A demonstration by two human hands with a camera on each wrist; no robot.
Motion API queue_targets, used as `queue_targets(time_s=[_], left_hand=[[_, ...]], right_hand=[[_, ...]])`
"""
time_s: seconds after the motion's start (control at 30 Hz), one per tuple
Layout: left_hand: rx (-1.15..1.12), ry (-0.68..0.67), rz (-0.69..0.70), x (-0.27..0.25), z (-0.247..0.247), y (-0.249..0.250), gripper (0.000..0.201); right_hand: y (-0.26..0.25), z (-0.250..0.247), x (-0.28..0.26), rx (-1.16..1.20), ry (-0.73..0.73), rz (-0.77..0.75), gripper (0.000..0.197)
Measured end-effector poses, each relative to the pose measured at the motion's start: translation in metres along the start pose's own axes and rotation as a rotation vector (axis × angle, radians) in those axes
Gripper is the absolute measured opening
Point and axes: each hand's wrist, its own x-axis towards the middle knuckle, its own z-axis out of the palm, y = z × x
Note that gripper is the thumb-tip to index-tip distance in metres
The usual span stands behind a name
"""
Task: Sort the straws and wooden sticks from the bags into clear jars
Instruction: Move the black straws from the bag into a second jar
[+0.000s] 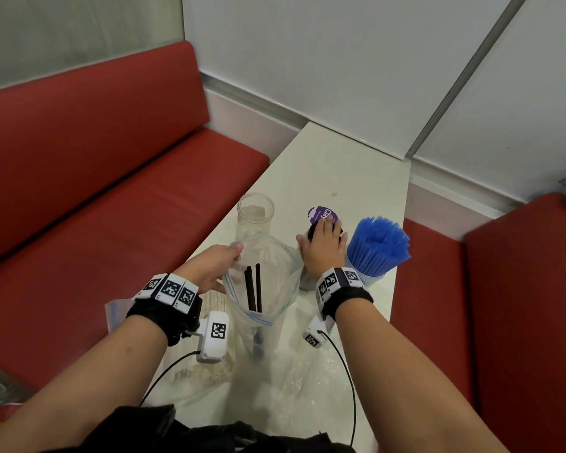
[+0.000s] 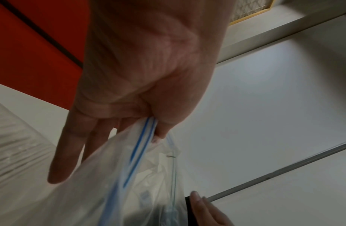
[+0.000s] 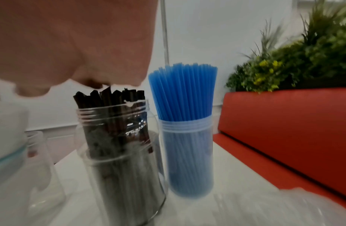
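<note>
Furthest left on the white table (image 1: 347,165) a flat bag of pale wooden sticks (image 1: 209,297) lay under our left wrist, unopened as far as we could tell, so we judged the stick half of the sorting was yet to come. Our left hand (image 1: 213,269) pinched the blue zip rim of the clear zip bag (image 1: 264,289) between thumb and forefinger, the other fingers hanging straight, and held the bag's mouth up and open. Two black straws (image 1: 254,286) showed inside it, with something dark lower down that we could not make out.

Behind the bag stood an empty clear jar (image 1: 255,214). To its right our right hand (image 1: 321,246) rested palm down on the tips of the black straws (image 3: 112,97) that stood in the black-straw jar (image 3: 117,152), fingers spread and fairly straight, gripping nothing we could see; we took it to be tamping them level. A purple tag (image 1: 322,214) lay just beyond the fingers. Rightmost, the jar of blue straws (image 1: 374,246) stood just beside the black-straw jar, full and finished.

We judged ourselves near the end of the black straw step. The next move called for our right hand to reach into the held-open bag, gather what remained, and stand it in the dark jar without tipping it into its blue neighbour.
</note>
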Motion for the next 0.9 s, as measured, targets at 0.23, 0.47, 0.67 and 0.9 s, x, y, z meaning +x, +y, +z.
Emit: queue_targets(time_s=[0.23, 0.47, 0.67, 0.9], left_hand=[[-0.047, 0.003, 0.103, 0.001, 0.005, 0.002, 0.042], [-0.322, -0.077, 0.178, 0.002, 0.017, 0.004, 0.049], [-0.471, -0.072, 0.143, 0.004, 0.018, 0.003, 0.050], [-0.530, 0.017, 0.136, 0.006, 0.016, 0.006, 0.045]], right_hand=[[-0.050, -0.029, -0.034, 0.642, 0.053, -0.189, 0.019], [-0.057, 0.015, -0.052, 0.519, -0.531, 0.120, 0.048], [-0.053, 0.030, -0.064, 1.035, -0.509, 0.002, 0.072], [-0.057, 0.021, -0.065, 0.921, -0.532, -0.229, 0.039]])
